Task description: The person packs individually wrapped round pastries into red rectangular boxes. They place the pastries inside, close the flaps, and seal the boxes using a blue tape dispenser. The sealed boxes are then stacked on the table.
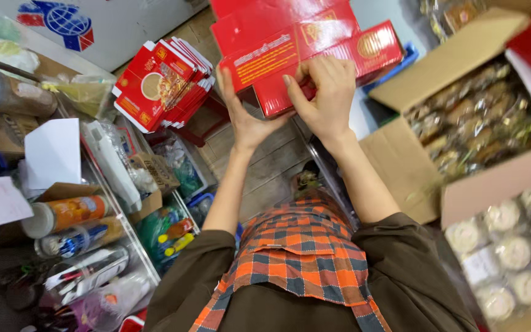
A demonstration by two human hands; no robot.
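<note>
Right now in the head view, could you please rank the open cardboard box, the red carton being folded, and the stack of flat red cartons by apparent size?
1. Open cardboard box, largest.
2. Red carton in both hands.
3. Stack of flat red cartons, smallest, though it lies farther away, so this is unsure.

A stack of flat red cartons (164, 83) lies fanned out at upper left, above a cluttered shelf (136, 246) holding an orange-labelled can (69, 214), a blue-labelled can (78, 240), sheets of white paper (52, 152) and plastic bags (84, 92). To the right, an open cardboard box (428, 80) is filled with wrapped brown pastries (480, 117); nearer, another cardboard box (493, 190) holds round pale cakes (511, 252) in clear wrappers.
</note>
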